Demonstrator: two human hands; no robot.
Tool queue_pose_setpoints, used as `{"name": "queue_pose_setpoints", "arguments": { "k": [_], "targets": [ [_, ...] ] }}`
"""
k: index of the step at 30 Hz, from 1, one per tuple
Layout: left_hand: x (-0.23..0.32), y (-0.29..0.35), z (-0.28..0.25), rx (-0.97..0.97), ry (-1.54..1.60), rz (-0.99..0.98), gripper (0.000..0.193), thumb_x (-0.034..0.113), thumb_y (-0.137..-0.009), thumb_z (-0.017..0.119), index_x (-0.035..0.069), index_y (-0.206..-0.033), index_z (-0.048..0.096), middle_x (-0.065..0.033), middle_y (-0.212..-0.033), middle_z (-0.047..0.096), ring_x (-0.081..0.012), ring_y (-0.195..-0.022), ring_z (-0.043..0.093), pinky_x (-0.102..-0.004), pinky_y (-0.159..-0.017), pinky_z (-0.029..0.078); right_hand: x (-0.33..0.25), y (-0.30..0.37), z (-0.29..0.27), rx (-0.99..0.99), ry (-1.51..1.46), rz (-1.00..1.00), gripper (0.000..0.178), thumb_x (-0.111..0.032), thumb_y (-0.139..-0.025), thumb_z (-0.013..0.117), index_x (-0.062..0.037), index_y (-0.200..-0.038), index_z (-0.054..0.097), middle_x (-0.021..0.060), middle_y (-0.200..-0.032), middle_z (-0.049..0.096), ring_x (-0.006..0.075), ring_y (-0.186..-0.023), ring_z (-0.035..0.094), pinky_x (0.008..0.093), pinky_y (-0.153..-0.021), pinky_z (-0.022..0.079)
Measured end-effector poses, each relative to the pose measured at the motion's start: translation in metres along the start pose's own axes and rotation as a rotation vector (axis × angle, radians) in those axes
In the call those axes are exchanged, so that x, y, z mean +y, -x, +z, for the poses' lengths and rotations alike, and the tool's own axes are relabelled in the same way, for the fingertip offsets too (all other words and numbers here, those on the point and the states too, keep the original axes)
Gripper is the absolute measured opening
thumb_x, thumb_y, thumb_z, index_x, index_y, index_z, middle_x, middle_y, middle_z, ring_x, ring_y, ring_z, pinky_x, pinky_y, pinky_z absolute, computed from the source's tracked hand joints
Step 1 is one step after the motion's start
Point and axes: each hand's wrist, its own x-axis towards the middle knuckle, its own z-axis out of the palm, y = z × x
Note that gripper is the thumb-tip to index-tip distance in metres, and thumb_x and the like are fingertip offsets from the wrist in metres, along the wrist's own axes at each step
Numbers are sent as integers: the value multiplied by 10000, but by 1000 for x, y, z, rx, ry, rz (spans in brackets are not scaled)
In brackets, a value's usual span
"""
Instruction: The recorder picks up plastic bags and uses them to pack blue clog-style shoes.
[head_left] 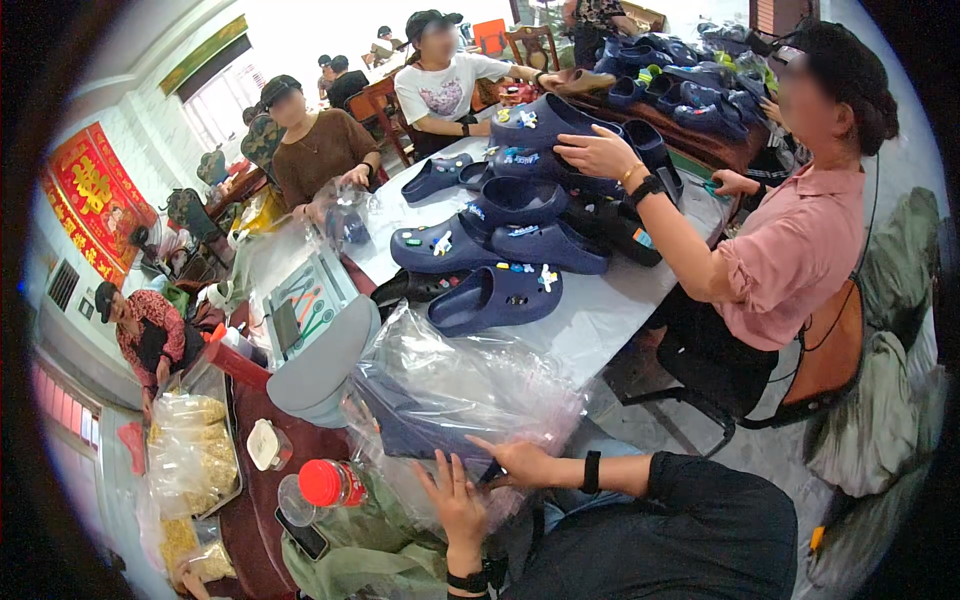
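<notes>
In front of me lies a clear plastic bag (450, 370) with a dark navy clog (400, 415) inside, partly blurred by the shiny film. My left hand (455, 500) rests at the bag's near edge, its fingers stretched out and apart. Beside it, my right hand (515, 462) grips the same edge, index finger extended over the film and the other fingers curled beneath. Just beyond the bag stands a navy clog (497, 300) with small colourful charms. More such clogs (525, 200) are heaped behind it on the white tabletop (590, 315).
A grey bin-like container (325, 370) and a blue tray of tools (305, 305) stand left of the bag. Nearer are a red-lidded jar (330, 483), a phone (302, 535) and green cloth (370, 560). A co-worker in pink (790, 240) reaches over the clogs from the right.
</notes>
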Motion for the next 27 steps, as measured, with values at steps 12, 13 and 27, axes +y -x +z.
{"name": "queue_pose_setpoints", "arguments": {
  "k": [12,13,27],
  "targets": [
    [-7,7,23,-40,-134,-54,789,393,-751,673,-46,-1320,349,-238,-1443,191,-567,-1273,128,-609,-1016,234,-14,5,-30,-382,232,-11,631,-311,-820,596,41,-1294,369,249,-940,598,385,-893,580,436,-799,471],
    [-6,5,26,-39,-131,-50,789,393,-751,673,-46,-1320,349,-238,-1443,191,-567,-1273,128,-609,-1016,234,-12,2,-56,-378,236,-7,631,-311,-820,596,41,-1294,369,249,-940,598,385,-893,580,436,-799,471],
    [1,2,26,-32,-88,-59,816,349,-680,740,-32,-1296,364,-234,-1426,226,-559,-1279,121,-606,-1029,205,149,-97,-251,966,270,-39,359,-144,-833,555,-26,-1171,524,167,-1165,566,309,-976,575,380,-869,443]
  ]
}}
